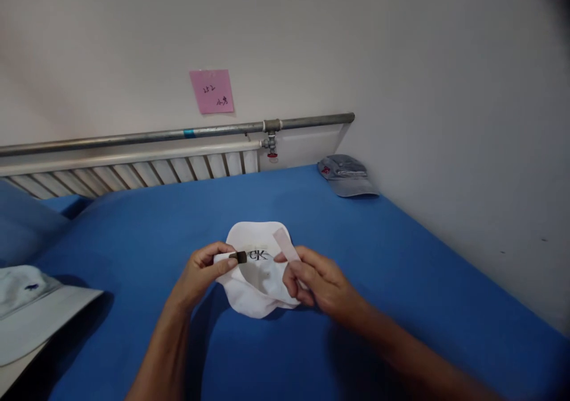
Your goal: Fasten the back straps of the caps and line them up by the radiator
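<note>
Only got the head view here, so that's the whole story. The white cap [252, 303] is at centre, just above or on the blue-covered surface [146, 229] (can't tell if it's resting on it), with dark lettering [257, 255] showing between the hands. Left hand [198, 273]: grip is a thumb-and-finger pinch at the dark buckle [241, 257], next to a bit of white strap. Right hand [323, 279]: also pinching, thumb against fingers, on a pale strap end [285, 242] that sticks up at a slant. Strap and buckle are apart.

My read: the step in hand is handling the loose strap and the buckle side. Bringing those two together would call for a steady left pinch and the strap tip turned flat towards the buckle. Fabric looks soft, so I'd guess it could fold.

Nearby: grey cap [345, 172] at the far right by the wall, another pale cap [27, 306] at the left edge.
</note>
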`<state>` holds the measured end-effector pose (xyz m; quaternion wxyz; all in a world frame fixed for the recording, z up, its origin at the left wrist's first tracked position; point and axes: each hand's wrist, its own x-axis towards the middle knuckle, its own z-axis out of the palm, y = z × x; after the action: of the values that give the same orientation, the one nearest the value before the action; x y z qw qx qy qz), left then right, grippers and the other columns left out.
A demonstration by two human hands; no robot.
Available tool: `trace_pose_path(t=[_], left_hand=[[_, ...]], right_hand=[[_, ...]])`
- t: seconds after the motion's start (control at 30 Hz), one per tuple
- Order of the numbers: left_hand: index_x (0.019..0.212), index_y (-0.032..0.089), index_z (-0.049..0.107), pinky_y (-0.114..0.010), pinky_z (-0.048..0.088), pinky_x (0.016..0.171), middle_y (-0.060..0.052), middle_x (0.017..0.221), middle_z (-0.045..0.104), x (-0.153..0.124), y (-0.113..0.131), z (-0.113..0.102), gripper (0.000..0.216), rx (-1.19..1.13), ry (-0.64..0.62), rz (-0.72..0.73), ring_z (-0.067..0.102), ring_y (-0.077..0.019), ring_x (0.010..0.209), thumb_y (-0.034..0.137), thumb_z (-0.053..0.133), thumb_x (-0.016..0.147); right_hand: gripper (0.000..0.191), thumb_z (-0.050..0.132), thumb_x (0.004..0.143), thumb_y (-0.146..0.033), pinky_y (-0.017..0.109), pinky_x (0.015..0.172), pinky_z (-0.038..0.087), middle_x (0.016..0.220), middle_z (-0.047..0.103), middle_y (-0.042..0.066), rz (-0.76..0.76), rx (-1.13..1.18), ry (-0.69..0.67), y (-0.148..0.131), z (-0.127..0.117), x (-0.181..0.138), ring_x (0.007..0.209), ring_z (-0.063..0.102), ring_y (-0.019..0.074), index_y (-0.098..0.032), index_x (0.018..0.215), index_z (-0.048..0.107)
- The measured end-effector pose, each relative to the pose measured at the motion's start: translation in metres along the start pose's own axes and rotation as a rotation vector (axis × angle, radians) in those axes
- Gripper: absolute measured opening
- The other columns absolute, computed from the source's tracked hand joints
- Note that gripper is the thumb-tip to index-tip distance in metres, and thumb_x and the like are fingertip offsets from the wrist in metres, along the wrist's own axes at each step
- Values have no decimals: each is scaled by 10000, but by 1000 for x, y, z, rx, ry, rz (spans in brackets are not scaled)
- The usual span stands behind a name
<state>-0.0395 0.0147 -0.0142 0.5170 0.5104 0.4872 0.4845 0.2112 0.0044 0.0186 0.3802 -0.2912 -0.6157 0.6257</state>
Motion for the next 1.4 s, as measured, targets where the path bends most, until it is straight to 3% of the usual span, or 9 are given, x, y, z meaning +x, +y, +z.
trace_pose_path(t=[0.1,0.3,0.43,0.6,0.73,0.87,1.0,1.23,1.4], left_hand=[[732,168,682,-188,371,505,22,632,604,0,0,1,205,-36,-9,12,501,-84,533,308,804,645],[729,172,644,-182,371,497,36,626,606,1,-4,1,208,-135,-15,-27,502,-75,510,300,795,668],[775,178,676,-191,391,519,22,667,643,3,-5,5,193,-149,-76,-61,534,-86,534,313,784,691],[845,166,714,-242,461,647,-36,800,701,3,-7,10,192,-125,-131,-30,609,-143,687,315,754,729],[819,167,717,-221,450,601,-22,764,693,3,-8,10,193,-156,-126,-48,595,-125,640,314,770,705],[800,169,711,-196,422,537,-8,699,681,2,-5,11,190,-199,-89,-114,566,-97,557,315,776,697],[748,155,704,-187,390,488,-13,657,670,1,-2,13,208,-263,-58,-121,534,-85,502,314,799,653],[758,149,703,-169,347,450,-17,615,663,4,-3,13,276,-390,-63,-107,525,-81,472,323,831,587],[778,161,660,-159,338,437,-11,599,656,5,-3,15,259,-430,-85,-110,510,-72,458,289,817,616]], right_hand=[[259,435,938,-373,178,392,281,581,507,-55,62,24,48,-4,3,20,405,350,49,-185,1032,586],[258,506,883,-373,178,380,307,519,487,-53,72,-75,114,2,10,48,384,376,49,-168,757,599],[267,516,874,-388,178,374,304,447,430,-70,153,-40,66,16,15,46,365,369,57,-170,740,594],[295,536,874,-429,181,421,341,521,475,-52,113,-34,-32,25,19,40,432,411,59,-160,849,655],[294,546,869,-428,180,402,306,523,460,-57,110,-28,-44,28,21,40,416,374,46,-159,826,657],[224,594,832,-382,170,371,283,599,514,-54,92,80,33,26,19,41,402,373,31,-170,885,643],[208,635,792,-373,167,329,212,559,472,-80,193,182,97,27,15,44,351,290,16,-174,846,608],[222,673,724,-319,175,375,261,537,474,-78,291,380,-14,42,5,52,362,305,10,-165,681,521],[187,653,716,-294,180,379,285,540,498,-68,280,358,-19,46,5,53,357,319,13,-160,673,531]])
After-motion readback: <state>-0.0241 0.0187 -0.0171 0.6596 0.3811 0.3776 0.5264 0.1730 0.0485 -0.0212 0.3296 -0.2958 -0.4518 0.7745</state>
